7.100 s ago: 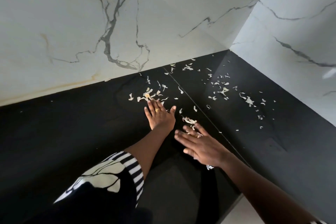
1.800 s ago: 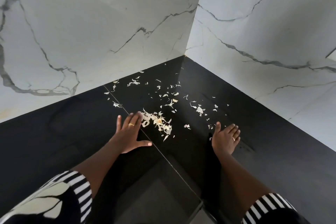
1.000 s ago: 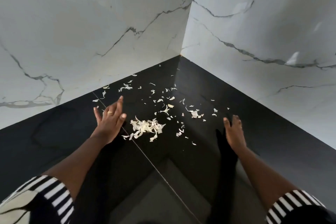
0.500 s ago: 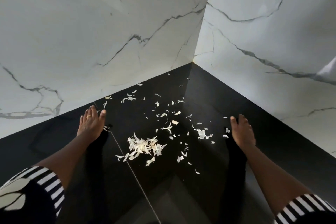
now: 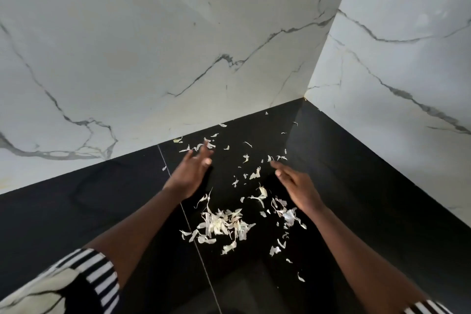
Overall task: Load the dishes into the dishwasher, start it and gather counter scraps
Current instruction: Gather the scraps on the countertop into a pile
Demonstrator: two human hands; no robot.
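Pale, thin peel scraps lie scattered over the black counter [image 5: 76, 211] in the corner. The thickest pile of scraps [image 5: 223, 224] sits between my forearms, a smaller clump [image 5: 286, 213] lies under my right wrist, and loose flakes [image 5: 254, 173] spread back toward the wall. My left hand [image 5: 190, 174] is stretched forward, blurred, fingers apart, fingertips at the far flakes near the wall. On the other side my right hand [image 5: 298, 185] is also forward with fingers extended, palm turned inward. Neither hand holds anything.
White marble walls with grey veins [image 5: 178, 46] meet in a corner [image 5: 304, 97] behind the scraps. A thin seam [image 5: 193, 237] runs across the counter from the back wall toward me. My striped sleeves show at the bottom corners.
Both hands have moved inward and forward from the outer edges of the scatter, now flanking the far flakes. The scraps stand more gathered into a central pile than seven seconds ago.
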